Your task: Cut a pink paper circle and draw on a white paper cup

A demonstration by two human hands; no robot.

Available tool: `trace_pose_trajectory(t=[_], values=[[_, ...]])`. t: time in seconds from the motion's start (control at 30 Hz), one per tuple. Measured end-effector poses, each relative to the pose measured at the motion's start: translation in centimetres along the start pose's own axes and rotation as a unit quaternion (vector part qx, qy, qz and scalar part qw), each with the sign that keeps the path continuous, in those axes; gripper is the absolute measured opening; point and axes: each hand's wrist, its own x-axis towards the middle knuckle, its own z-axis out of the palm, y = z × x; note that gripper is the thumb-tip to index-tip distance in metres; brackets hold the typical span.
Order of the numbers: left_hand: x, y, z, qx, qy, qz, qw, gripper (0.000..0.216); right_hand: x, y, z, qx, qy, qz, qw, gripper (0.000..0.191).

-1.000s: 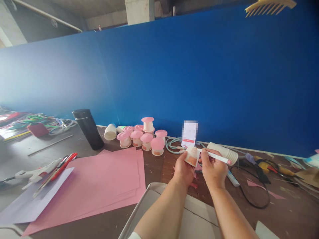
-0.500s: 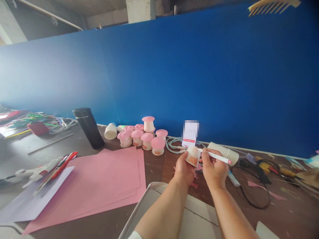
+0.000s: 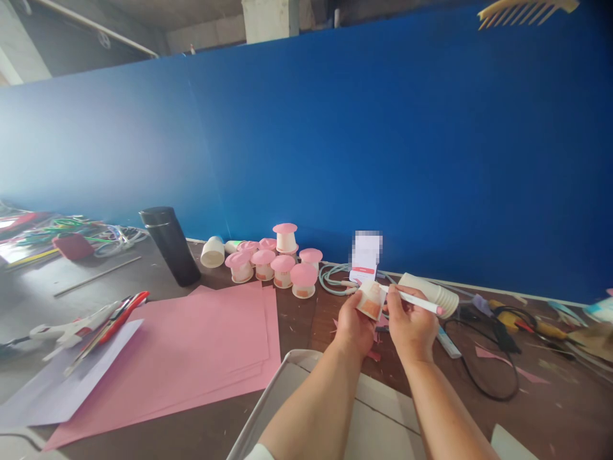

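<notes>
My left hand [image 3: 354, 322] is closed around a small white paper cup [image 3: 370, 300] with an orange-brown patch on its side. In my right hand [image 3: 412, 329] is a white marker pen [image 3: 416, 299] with a pink end, its tip at the cup's upper side. Behind the cup a phone [image 3: 366, 259] with a lit screen leans near the blue wall. Left of my hands stand several paper cups with pink paper tops [image 3: 303, 276], one raised above the others. A stack of white paper cups [image 3: 430, 295] lies on its side beyond my right hand.
Pink paper sheets [image 3: 205, 351] cover the table at left, with a glue gun [image 3: 71, 329] and a red-handled cutter [image 3: 125, 314] on them. A black bottle [image 3: 171, 246] stands behind. Cables [image 3: 507, 319] and paper scraps lie at right; a pale tray-like item [image 3: 383, 409] sits under my forearms.
</notes>
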Motion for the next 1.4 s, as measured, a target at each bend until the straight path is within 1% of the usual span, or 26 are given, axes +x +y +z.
trace_pose_trajectory(t=[0.1, 0.4, 0.73, 0.97, 1.17, 1.3, 1.4], values=[[-0.07, 0.01, 0.0, -0.003, -0.007, 0.002, 1.0, 0.028, 0.01, -0.09, -0.03, -0.006, -0.001, -0.001, 1.0, 0.034], [0.02, -0.05, -0.03, -0.002, 0.007, 0.002, 1.0, 0.028, 0.02, 0.42, 0.09, -0.002, -0.003, -0.007, 1.0, 0.03], [-0.15, 0.05, 0.13, 0.005, 0.012, 0.002, 1.0, 0.027, -0.01, 0.26, 0.07, -0.009, -0.004, -0.012, 1.0, 0.032], [0.0, 0.01, 0.02, 0.001, 0.013, 0.008, 1.0, 0.025, -0.09, 0.65, 0.17, -0.02, -0.002, -0.011, 1.0, 0.031], [0.24, -0.05, -0.11, -0.007, -0.009, 0.003, 1.0, 0.026, -0.14, 0.65, 0.19, -0.018, -0.005, -0.01, 1.0, 0.032], [0.36, -0.11, -0.18, 0.003, 0.004, 0.001, 1.0, 0.027, -0.17, 0.49, 0.13, -0.025, -0.006, -0.016, 1.0, 0.032], [0.37, -0.13, -0.19, 0.004, 0.002, 0.007, 1.0, 0.027, -0.18, 0.48, 0.13, -0.03, -0.004, -0.02, 0.999, 0.032]])
